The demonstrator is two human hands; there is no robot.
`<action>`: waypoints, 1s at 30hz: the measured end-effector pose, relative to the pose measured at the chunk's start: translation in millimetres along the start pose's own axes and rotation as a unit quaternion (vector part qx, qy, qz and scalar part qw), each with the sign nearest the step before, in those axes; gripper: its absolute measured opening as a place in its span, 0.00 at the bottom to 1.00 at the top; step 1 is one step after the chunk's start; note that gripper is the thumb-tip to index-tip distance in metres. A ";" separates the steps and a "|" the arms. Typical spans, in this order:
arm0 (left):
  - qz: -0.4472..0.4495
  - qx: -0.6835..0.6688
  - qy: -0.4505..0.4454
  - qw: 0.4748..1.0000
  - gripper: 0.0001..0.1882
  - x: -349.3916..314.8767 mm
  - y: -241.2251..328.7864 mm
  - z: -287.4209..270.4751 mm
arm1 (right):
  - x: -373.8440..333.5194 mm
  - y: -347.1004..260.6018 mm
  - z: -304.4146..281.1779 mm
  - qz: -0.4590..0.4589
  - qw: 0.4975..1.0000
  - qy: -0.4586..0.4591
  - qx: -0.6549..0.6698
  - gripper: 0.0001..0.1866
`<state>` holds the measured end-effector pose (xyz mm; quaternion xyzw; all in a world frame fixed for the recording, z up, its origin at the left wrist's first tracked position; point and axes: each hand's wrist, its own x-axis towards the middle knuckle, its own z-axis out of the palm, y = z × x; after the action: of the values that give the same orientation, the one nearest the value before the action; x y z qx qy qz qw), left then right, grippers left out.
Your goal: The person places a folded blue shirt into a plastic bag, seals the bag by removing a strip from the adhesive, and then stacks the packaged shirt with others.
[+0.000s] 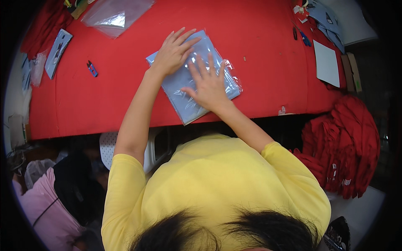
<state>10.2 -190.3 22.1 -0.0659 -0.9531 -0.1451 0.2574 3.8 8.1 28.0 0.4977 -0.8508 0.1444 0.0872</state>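
Two hands are lying flat, fingers spread and grasping nothing, on a light blue folded garment sealed in a clear plastic bag (pixel 193 79). The left hand (pixel 173 52) is pressing on the upper left part of the packet, its fingers pointing toward the far side of the tabletop. The right hand (pixel 208 85) is pressing on the middle of the packet, just beside the left one and nearer the person. The packet is sitting tilted on the red tabletop (pixel 259 62), close to its near edge, with its lower corner almost reaching that edge.

Further out, a small blue thread snipper (pixel 92 68) is lying on the red surface well to the left of the packet. An empty clear plastic bag (pixel 115 14) is resting near the far left edge, and a flat blue packet (pixel 57 52) is lying at the left end. On the right, a white card (pixel 326 62) is lying flat, with a stack of blue packets (pixel 328 23) beyond it. A pile of red garments (pixel 349 146) is hanging off to the right, below the tabletop.
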 end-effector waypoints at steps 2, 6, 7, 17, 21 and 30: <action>-0.009 0.001 -0.058 0.998 0.21 0.1 -12.7 23.0 | 8.4 -1.6 15.0 -0.012 0.999 -0.026 0.022 0.44; -0.042 -0.024 -0.101 0.994 0.22 4.7 -9.3 33.0 | 7.3 3.9 18.2 -0.006 0.997 -0.063 0.034 0.46; -0.040 -0.022 -0.110 0.993 0.22 5.6 -8.0 32.0 | 8.2 4.1 17.2 -0.001 0.997 -0.071 0.036 0.46; -0.040 0.000 -0.111 0.993 0.21 2.8 -2.4 29.8 | 5.5 2.2 26.2 0.008 0.996 -0.088 0.026 0.46; -0.006 0.021 -0.044 0.999 0.21 -2.2 -6.7 30.4 | 4.0 1.3 29.5 -0.005 0.998 -0.059 0.020 0.46; -0.101 -0.045 -0.068 0.992 0.23 -125.6 77.9 -27.9 | -36.2 7.4 -4.1 -0.106 0.987 0.002 0.118 0.24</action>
<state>146.8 -131.4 0.0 0.0100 -0.9626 -0.2080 0.1732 15.1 42.6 20.1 0.5918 -0.7699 0.2344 0.0444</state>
